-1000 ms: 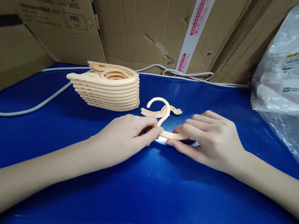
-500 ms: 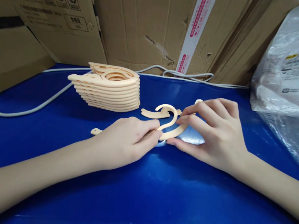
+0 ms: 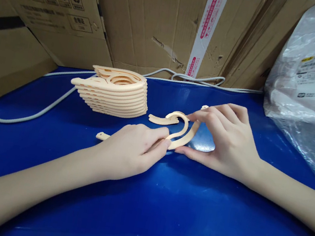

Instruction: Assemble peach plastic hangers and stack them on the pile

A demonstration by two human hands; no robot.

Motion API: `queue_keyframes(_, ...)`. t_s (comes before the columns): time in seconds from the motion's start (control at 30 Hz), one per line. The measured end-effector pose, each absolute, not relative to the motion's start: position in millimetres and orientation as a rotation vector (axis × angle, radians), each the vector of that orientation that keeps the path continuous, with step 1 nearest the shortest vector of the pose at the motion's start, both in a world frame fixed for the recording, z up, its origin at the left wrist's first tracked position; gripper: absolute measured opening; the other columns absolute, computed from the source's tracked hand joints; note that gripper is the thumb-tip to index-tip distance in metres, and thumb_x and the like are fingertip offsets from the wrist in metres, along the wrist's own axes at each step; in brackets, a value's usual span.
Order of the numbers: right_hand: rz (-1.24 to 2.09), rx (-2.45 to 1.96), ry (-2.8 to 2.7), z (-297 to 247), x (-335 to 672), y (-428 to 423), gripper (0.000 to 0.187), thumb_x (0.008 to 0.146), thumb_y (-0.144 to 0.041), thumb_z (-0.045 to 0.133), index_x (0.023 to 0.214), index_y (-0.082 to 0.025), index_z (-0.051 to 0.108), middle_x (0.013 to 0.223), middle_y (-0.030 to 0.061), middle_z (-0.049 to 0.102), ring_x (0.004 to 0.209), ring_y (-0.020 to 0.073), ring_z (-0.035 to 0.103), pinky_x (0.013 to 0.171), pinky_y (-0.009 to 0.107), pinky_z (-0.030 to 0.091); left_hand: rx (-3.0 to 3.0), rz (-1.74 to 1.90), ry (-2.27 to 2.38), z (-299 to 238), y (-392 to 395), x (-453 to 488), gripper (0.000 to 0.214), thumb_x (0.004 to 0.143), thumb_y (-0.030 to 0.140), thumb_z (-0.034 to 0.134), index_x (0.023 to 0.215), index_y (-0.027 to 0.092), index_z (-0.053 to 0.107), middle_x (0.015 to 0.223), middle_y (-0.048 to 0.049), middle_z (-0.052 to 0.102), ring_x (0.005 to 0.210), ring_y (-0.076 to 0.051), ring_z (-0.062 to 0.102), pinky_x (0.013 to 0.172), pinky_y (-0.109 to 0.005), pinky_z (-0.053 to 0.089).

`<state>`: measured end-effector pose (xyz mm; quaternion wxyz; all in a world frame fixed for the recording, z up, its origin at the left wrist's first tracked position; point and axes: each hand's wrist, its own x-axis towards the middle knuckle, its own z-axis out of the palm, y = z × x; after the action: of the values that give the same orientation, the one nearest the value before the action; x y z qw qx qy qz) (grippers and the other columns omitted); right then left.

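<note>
A beige folding clothes hanger (image 3: pixel 185 139) is held low over the blue table between my two hands. My left hand (image 3: pixel 136 151) pinches its middle between thumb and fingers; one hanger end sticks out behind that wrist. My right hand (image 3: pixel 229 140) has its thumb at the lower edge of the hanger's right arm and its fingertips near the curved hook, closed around that arm. Just behind lies a loose beige hanger piece (image 3: pixel 160 120), partly hidden by the hook. To the left stands a neat stack of folded beige hangers (image 3: pixel 115 101).
Cardboard boxes (image 3: pixel 149 20) line the back of the blue table (image 3: pixel 160 207). A white cable (image 3: pixel 53 107) runs along the rear and loops at the left. At the right back sits a clear plastic bag (image 3: pixel 312 75) holding a white labelled roll-like item.
The hook has tilted, its tip now lying closer to the loose piece. The hanger's right end has shifted slightly left and down as my right fingers moved. My left hand stays nearly still.
</note>
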<state>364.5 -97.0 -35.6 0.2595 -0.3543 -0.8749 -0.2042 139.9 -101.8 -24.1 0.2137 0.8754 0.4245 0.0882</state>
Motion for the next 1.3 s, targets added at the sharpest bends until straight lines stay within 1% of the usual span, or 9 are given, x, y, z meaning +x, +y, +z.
queue_keyframes(0.27,-0.514,-0.879,-2.405,-36.1,364.4,-94.9,0.047,0.088,-0.055,0.057,0.115,-0.017,0.055,0.111,0.0114,0.068,0.106,0.026,0.061,0.106,0.048,0.034,2.493,0.197,1.15,-22.2,-102.7,139.1,0.03,0.098,0.033,0.033,0.073,0.02,0.045,0.061,0.0033,0.051,0.052,-0.013,0.046,0.052,-0.027,0.022)
queue_keyframes(0.33,-0.528,-0.896,-2.389,-35.1,364.7,-95.2,0.048,0.087,-0.057,0.057,0.113,-0.017,0.056,0.11,0.0125,0.067,0.104,0.0265,0.061,0.1,0.046,0.038,2.509,0.197,1.153,-21.5,-103.0,139.0,0.03,0.098,0.033,0.033,0.073,0.02,0.045,0.061,0.0033,0.052,0.052,-0.013,0.046,0.052,-0.027,0.022)
queue_keyframes(0.43,-0.447,-0.851,-2.455,-34.1,364.7,-96.9,0.04,0.092,-0.049,0.055,0.116,-0.016,0.057,0.095,0.0083,0.069,0.085,0.0207,0.063,0.083,0.037,0.042,2.529,0.206,1.148,-22.1,-103.6,139.1,0.03,0.099,0.033,0.032,0.076,0.02,0.046,0.062,0.0032,0.054,0.053,-0.013,0.049,0.052,-0.027,0.022)
queue_keyframes(0.57,-0.175,-0.762,-2.573,-33.4,362.8,-99.5,0.024,0.098,-0.03,0.046,0.112,-0.017,0.06,0.092,0.0059,0.07,0.08,0.0172,0.062,0.081,0.035,0.04,2.606,0.228,1.097,-26.2,-105.4,139.2,0.029,0.1,0.037,0.03,0.086,0.02,0.05,0.066,0.0024,0.059,0.054,-0.014,0.054,0.052,-0.027,0.023)
queue_keyframes(0.77,0.005,-1.06,-2.438,-28.3,365.6,-92.6,0.025,0.098,-0.037,0.043,0.089,-0.019,0.058,0.083,0.0038,0.063,0.076,0.0181,0.055,0.071,0.033,0.037,2.89,0.367,0.987,-30.5,-109.6,137.4,0.027,0.097,0.04,0.041,0.084,0.02,0.052,0.061,0.0025,0.056,0.051,-0.013,0.048,0.048,-0.027,0.021)
queue_keyframes(0.9,-0.011,-1.18,-2.394,-27.4,374.3,-80.9,0.007,0.091,-0.025,0.05,0.088,-0.02,0.055,0.086,0.004,0.06,0.078,0.0189,0.055,0.071,0.032,0.039,2.99,0.423,0.908,-31.4,-106.3,136.4,0.024,0.097,0.033,0.042,0.084,0.018,0.056,0.075,-0.0014,0.062,0.069,-0.015,0.056,0.057,-0.027,0.033)
queue_keyframes(1.0,-0.106,-1.21,-2.444,-29.8,379.7,-74.7,0.006,0.085,-0.017,0.051,0.088,-0.02,0.055,0.098,0.0075,0.06,0.085,0.0215,0.056,0.074,0.034,0.04,3.003,0.433,0.835,-33.8,-100.6,136.2,0.025,0.098,0.03,0.041,0.092,0.017,0.061,0.091,-0.0046,0.065,0.093,-0.02,0.059,0.077,-0.029,0.043)
queue_keyframes(1.17,-0.269,-1.277,-2.518,-33.0,381.2,-73.1,0.014,0.085,-0.013,0.049,0.094,-0.02,0.057,0.1,0.0076,0.061,0.086,0.0224,0.055,0.076,0.035,0.038,3.011,0.482,0.828,-40.0,-92.3,135.5,0.028,0.099,0.032,0.044,0.107,0.019,0.067,0.118,-0.0084,0.062,0.115,-0.025,0.054,0.097,-0.04,0.045)
queue_keyframes(1.3,-0.476,-1.313,-2.555,-34.4,379.6,-75.7,0.016,0.088,-0.012,0.047,0.099,-0.02,0.058,0.1,0.0071,0.061,0.087,0.0238,0.055,0.074,0.035,0.036,2.972,0.469,0.857,-43.5,-89.2,134.5,0.031,0.099,0.032,0.047,0.122,0.024,0.065,0.141,-0.0113,0.051,0.134,-0.028,0.043,0.108,-0.048,0.039)
